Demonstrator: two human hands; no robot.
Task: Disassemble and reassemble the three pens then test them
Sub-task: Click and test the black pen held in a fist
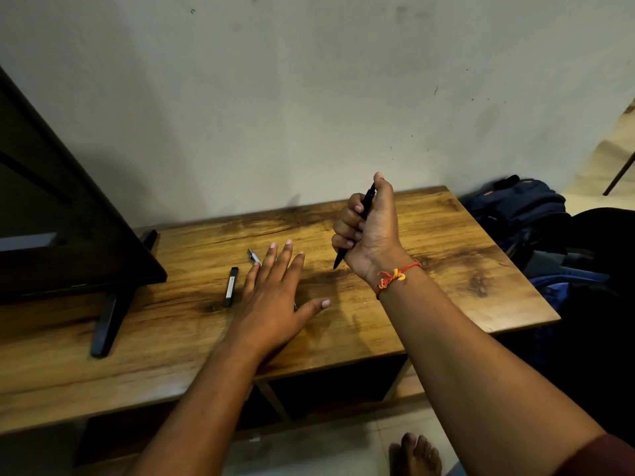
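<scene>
A dark flat-screen television [51,207] stands at the far left on a wooden table [429,304], one black stand leg [110,321] angled toward the viewer. To its right a slim black stick-shaped object [231,286] lies flat on the wood, just beside the person's left hand [275,297].

That hand is palm down with its fingers straight and spread, gripping nothing. A silver pen [253,257] lies under the fingers, and only its far end shows beyond the little finger. Whether the hand presses on it cannot be told.

Further right, the right hand [369,231] is raised above the table with its fingers curled round a black pen [364,207] and the thumb over the top end. The pen is held tilted, with its point down and to the left, close to the wood; whether it touches cannot be told. A red and orange thread bracelet [395,276] circles that wrist.

Past the table's right edge a blue backpack [519,204] rests against the pale wall [309,97]. A bare foot [415,455] shows on the tiled floor at the bottom.
</scene>
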